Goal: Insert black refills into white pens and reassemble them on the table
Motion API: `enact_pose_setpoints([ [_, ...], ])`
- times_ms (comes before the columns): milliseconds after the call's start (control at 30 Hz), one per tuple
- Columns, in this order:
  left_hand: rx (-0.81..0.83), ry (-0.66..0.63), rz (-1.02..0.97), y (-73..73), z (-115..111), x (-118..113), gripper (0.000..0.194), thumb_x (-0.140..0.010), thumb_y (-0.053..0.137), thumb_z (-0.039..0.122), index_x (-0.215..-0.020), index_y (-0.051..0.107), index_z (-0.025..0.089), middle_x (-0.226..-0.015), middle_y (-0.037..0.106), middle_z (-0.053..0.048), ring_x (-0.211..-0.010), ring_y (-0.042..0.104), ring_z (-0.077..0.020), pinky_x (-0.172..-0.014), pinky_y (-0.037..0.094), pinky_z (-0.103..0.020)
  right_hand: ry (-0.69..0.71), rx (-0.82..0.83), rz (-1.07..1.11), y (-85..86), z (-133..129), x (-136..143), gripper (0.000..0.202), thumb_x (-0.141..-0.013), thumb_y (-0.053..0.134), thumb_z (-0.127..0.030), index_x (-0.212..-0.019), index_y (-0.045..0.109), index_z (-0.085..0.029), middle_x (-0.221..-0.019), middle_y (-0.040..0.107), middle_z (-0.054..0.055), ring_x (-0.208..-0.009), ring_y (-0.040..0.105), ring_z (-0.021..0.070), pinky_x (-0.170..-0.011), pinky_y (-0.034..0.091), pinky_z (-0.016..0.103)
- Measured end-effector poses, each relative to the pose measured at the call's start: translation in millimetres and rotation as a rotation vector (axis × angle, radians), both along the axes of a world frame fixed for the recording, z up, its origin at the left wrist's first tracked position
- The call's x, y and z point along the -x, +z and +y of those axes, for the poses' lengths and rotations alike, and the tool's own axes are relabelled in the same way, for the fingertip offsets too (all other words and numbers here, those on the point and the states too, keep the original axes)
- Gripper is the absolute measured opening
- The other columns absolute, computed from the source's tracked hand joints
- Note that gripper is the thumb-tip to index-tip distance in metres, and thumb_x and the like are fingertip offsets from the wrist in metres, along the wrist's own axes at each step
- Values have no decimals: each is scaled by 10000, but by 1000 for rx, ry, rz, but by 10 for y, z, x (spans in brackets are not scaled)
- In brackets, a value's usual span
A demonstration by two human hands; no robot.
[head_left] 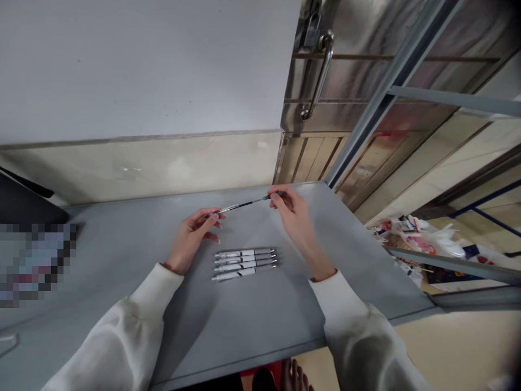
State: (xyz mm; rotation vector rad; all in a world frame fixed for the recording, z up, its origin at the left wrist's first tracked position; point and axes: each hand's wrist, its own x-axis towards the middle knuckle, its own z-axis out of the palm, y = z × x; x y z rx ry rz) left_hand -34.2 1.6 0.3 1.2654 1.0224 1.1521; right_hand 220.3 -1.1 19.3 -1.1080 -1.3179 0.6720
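Between my two hands a slim, see-through pen (240, 206) with a dark stretch along its middle is held slightly tilted, its right end higher in the picture. My left hand (194, 234) pinches its left end between thumb and forefinger, with the other fingers loosely spread. At its right end, my right hand (288, 209) grips a dark piece with the fingertips; whether this is a separate part I cannot tell. Below the hands, several white-and-grey click pens (244, 263) lie side by side on the grey table (252, 309), their metal tips to the right.
A pixelated patch (36, 266) and a dark object (30, 203) are at the left. Behind the table stands a wall (142, 70). To the right are a metal door handle (319, 79), a grey metal frame (366, 117) and plastic bags (439, 239) on a lower level.
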Motion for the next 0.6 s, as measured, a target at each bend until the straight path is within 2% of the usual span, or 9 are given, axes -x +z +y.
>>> enact_pose_setpoints([
  [267, 7, 22, 7, 19, -6, -4, 414, -837, 833, 468, -1108, 755, 165, -1067, 771, -102, -879, 656, -190, -570, 582, -227, -53, 3, 12, -9, 23, -52, 115, -951, 613, -334, -950, 685, -245, -819, 685, 17, -787, 647, 184, -796, 530, 343],
  [400, 3, 21, 4, 13, 2, 11, 409, -841, 833, 471, -1107, 762, 168, -1070, 766, -99, -868, 655, -184, -574, 587, -228, -79, 16, 36, -29, 32, -54, 121, -937, 589, -304, -920, 686, -234, -819, 684, 22, -830, 669, 191, -837, 539, 349],
  [500, -2, 12, 8, 7, 5, 18, 398, -848, 830, 472, -1110, 772, 177, -1073, 766, -95, -861, 653, -177, -578, 593, -227, -35, 64, 7, -41, 21, -28, 177, -947, 582, -352, -893, 689, -222, -907, 715, 40, -877, 693, 201, -884, 539, 360],
  [600, -12, 2, 17, 2, 4, 17, 389, -850, 830, 478, -1104, 785, 186, -1069, 768, -94, -861, 657, -180, -575, 596, -231, 23, 129, -33, -29, -19, 19, 322, -999, 518, -460, -874, 684, -213, -936, 724, 50, -885, 705, 208, -876, 532, 351],
])
